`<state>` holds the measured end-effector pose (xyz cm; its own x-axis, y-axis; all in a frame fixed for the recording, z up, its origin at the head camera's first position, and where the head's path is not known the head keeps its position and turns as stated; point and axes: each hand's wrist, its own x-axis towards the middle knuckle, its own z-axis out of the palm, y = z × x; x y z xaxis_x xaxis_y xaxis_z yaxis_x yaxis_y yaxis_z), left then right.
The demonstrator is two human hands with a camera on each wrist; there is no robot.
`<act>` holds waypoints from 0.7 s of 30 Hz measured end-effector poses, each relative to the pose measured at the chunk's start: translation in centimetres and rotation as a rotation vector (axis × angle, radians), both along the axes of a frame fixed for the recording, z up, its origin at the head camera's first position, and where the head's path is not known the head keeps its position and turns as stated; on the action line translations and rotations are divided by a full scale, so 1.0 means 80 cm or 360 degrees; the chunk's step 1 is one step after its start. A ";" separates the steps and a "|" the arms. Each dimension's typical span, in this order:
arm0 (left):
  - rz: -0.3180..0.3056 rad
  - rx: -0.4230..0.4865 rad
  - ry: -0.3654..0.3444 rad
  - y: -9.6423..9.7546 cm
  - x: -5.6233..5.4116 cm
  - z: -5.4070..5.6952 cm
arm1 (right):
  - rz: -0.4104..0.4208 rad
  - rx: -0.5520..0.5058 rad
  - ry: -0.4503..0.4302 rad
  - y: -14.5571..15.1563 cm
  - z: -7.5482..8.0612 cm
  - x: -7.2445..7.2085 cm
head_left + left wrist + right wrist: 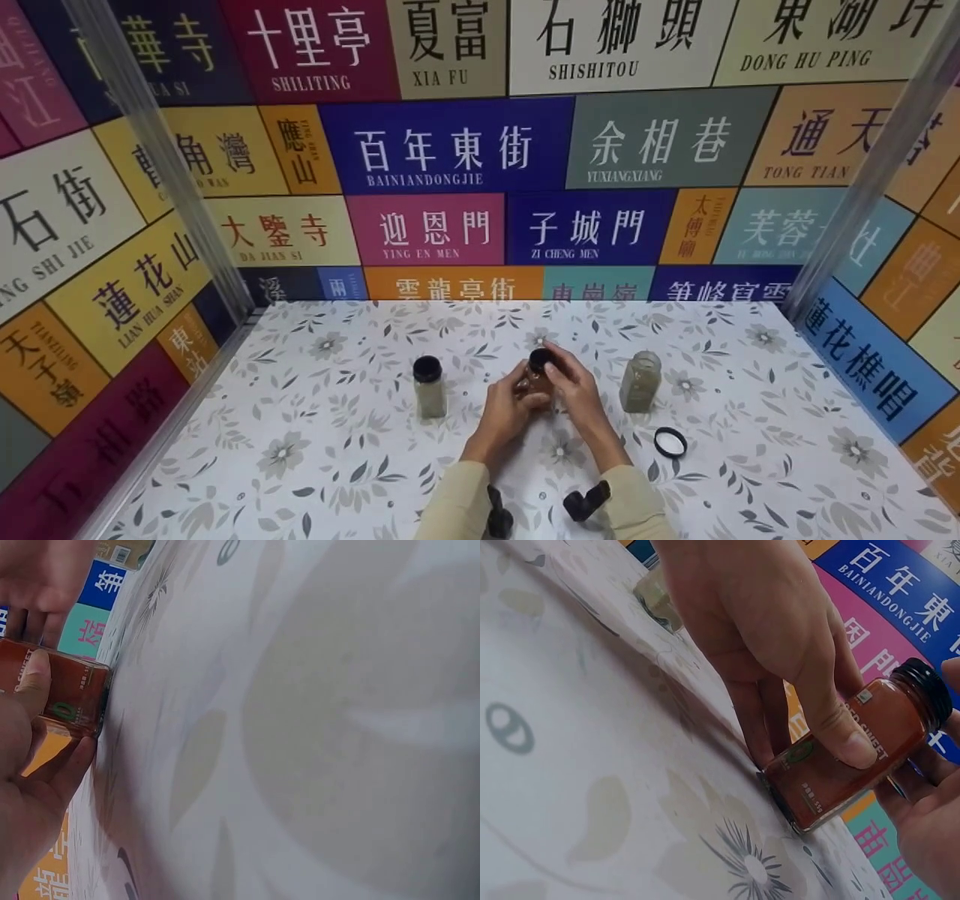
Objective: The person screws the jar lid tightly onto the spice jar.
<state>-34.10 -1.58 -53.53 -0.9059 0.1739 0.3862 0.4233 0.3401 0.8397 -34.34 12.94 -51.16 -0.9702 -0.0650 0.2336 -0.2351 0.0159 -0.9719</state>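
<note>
A glass spice jar of red-brown powder (889,727) stands between both hands, its base right at the tabletop. My left hand (506,416) grips the jar's body, thumb across the label. At the top, the fingers and thumb of my right hand (581,386) pinch the black cap (926,690). To the left is a jar of greenish powder (431,399) with a black cap on. On the right stands a similar jar (640,384) with its mouth uncovered, and a loose black lid (670,442) lies in front of it.
A white floral cloth (337,450) covers the table. Behind and at the sides rise walls of coloured sign panels (450,146), with clear upright posts (161,150) at the corners. Dark devices (589,501) are strapped at both wrists, over beige sleeves.
</note>
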 end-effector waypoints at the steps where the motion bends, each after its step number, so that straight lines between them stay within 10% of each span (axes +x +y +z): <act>1: -0.0001 -0.0008 0.0005 0.000 0.000 0.000 | 0.0017 0.0001 0.0020 0.001 -0.001 0.000; 21: -0.0006 0.0078 -0.0163 0.003 -0.003 -0.001 | -0.0135 0.0010 0.0019 -0.005 -0.006 -0.002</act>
<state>-34.35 -1.37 -53.64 -0.9403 0.1607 0.3000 0.3358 0.2959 0.8942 -34.53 12.58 -51.68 -0.9695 0.0155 0.2448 -0.2440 0.0424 -0.9689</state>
